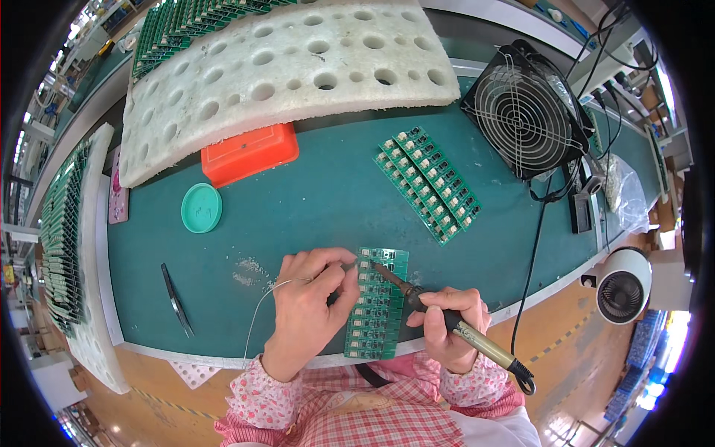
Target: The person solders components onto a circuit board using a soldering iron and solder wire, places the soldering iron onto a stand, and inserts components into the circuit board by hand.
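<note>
Soldering under way: left hand (309, 294) pinches thin silver solder wire (262, 298) onto the green circuit-board panel (378, 302) at the bench's (313, 201) near edge, right hand (447, 320) fisted round the brass-handled soldering iron (447, 319), tip on a top-row joint; next joint likely needs steady re-aiming.

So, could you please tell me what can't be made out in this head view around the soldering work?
- Left part of the green circuit board panel: covered by the left hand.
- Grip of the soldering iron: wrapped by the right hand.
- Solder wire end: hidden among the left fingers.
- Joint at the iron's tip: too small to judge.
- Boards under the white foam sheet: cut off at the top edge.
</note>
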`<state>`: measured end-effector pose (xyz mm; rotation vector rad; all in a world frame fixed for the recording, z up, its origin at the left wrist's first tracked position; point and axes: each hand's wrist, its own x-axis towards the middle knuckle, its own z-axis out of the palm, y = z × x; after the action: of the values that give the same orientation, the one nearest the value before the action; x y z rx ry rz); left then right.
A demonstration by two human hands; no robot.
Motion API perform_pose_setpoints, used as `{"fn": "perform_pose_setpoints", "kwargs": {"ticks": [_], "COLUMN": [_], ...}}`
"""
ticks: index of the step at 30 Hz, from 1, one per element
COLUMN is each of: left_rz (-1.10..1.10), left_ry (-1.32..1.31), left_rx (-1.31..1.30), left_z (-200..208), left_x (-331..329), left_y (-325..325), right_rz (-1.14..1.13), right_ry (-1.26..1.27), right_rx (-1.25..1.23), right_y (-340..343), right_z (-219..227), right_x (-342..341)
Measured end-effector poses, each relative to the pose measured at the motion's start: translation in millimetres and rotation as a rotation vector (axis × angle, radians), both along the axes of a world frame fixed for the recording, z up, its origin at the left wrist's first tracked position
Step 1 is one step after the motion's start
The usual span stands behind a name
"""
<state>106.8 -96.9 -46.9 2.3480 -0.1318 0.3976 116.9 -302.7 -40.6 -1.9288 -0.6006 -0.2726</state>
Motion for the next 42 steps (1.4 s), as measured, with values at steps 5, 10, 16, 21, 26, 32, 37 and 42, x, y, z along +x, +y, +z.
{"fn": "perform_pose_setpoints", "kwargs": {"ticks": [5,10,16,21,26,32,37,42], "left_rz": [0.0,-0.056,-0.184,-0.201,-0.213,-0.06,0.167,0.1], "left_ry": [0.005,0.035,0.101,0.055,0.112,0.106,-0.102,-0.123], "left_rx": [-0.005,-0.003,0.11,0.177,0.127,0.17,0.135,0.088], "left_z": [-0.1,13.7,16.4,21.4,12.0,13.5,7.1,-2.3], "left_x": [-1.1,1.3,13.5,3.2,-3.5,-34.0,-34.8,-30.2], "left_y": [-1.9,3.0,9.5,19.2,14.6,13.6,20.2,23.4], "right_rz": [-0.059,-0.072,-0.136,-0.19,-0.277,-0.243,-0.108,-0.007], "right_ry": [0.005,0.012,-0.031,-0.029,0.013,0.012,-0.063,-0.05], "right_rx": [0.077,0.128,0.17,0.112,0.083,0.061,-0.001,-0.032], "right_y": [0.0,-5.3,-14.5,-11.9,-17.1,-14.4,-9.5,-1.3], "right_z": [-8.0,-9.9,-17.1,-7.3,-14.8,-8.1,8.1,19.3], "right_x": [-4.3,-8.1,-10.5,-26.5,-38.1,-33.1,-16.1,-0.7]}}
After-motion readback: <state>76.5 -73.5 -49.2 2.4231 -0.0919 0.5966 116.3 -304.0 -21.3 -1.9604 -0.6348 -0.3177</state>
